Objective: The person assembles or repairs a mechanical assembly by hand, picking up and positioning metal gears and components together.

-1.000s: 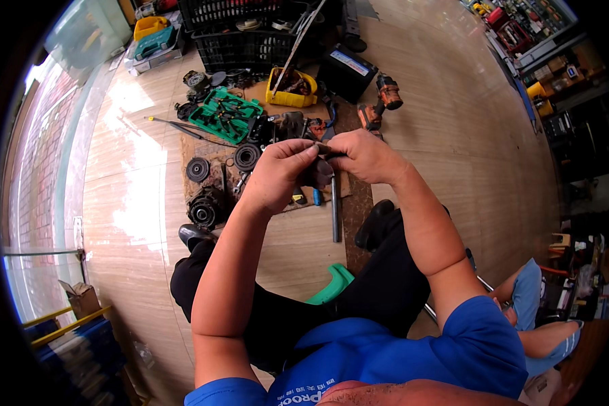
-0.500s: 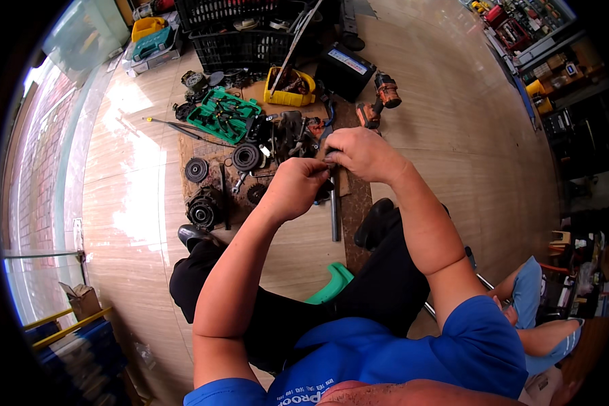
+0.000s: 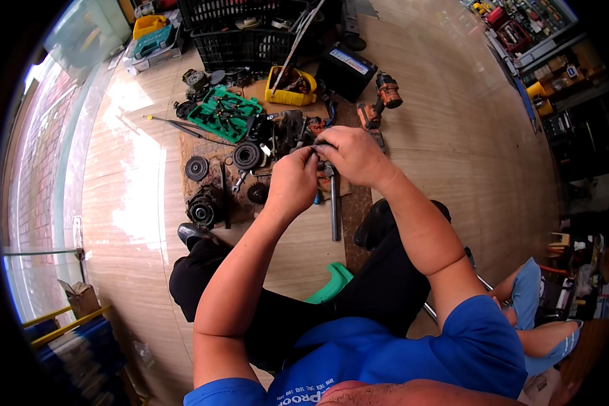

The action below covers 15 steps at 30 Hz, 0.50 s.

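My left hand (image 3: 293,181) and my right hand (image 3: 354,157) meet at the fingertips above the cardboard. Both are closed in a pinch around something small and dark, too hidden to name. Just below my right hand, a dark metal bar with a wider head, like a hammer (image 3: 335,210), lies on the floor side of the mat. Beyond my fingers sits a dark, greasy machine part (image 3: 291,128). Left of my left hand are a ring-shaped pulley (image 3: 246,156), a small toothed gear (image 3: 257,193) and a wrench (image 3: 239,181).
A green tool case (image 3: 224,114) lies open beyond the pulley. Behind it stand a yellow bin (image 3: 290,86), a black battery-like box (image 3: 346,72) and black crates (image 3: 243,49). An orange power tool (image 3: 388,91) stands at right. A round motor-like part (image 3: 205,208) lies near my left shoe.
Both hands have shifted slightly left and away from me, still pinched together. More of the hammer-like bar's head now shows beneath them.
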Each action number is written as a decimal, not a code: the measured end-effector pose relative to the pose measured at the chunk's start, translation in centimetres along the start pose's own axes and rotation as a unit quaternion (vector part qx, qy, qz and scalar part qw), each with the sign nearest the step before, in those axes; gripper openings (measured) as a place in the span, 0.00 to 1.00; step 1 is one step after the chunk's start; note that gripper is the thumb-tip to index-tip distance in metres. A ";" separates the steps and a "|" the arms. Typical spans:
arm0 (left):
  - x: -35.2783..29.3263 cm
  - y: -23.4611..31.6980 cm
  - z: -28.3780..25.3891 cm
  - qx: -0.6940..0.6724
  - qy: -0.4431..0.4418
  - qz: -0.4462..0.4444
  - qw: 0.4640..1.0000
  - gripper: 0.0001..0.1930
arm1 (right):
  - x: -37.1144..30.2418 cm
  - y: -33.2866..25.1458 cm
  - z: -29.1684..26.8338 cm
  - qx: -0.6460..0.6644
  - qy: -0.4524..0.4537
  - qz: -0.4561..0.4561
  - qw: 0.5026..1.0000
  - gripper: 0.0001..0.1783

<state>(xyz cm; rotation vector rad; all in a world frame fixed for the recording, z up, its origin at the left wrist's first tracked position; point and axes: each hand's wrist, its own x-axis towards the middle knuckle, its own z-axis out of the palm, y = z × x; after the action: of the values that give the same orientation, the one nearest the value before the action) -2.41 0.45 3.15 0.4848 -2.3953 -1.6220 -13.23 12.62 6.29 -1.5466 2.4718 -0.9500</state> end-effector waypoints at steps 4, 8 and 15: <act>0.3 -0.3 0.0 -0.047 0.054 0.009 0.997 0.16 | -0.1 -1.0 1.1 0.093 0.054 0.042 0.993 0.08; 0.8 -1.1 0.3 -0.136 0.122 0.002 0.983 0.18 | -0.3 -2.4 2.3 0.203 0.086 0.108 0.969 0.08; 0.7 -0.2 0.1 -0.237 0.154 0.025 0.959 0.16 | -0.5 -2.9 2.7 0.216 0.081 0.118 0.966 0.08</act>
<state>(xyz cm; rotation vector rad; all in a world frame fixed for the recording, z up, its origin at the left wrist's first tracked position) -3.07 0.18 2.96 0.5284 -1.7087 -1.8585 -9.72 10.95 5.58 -1.0498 2.2654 -1.4921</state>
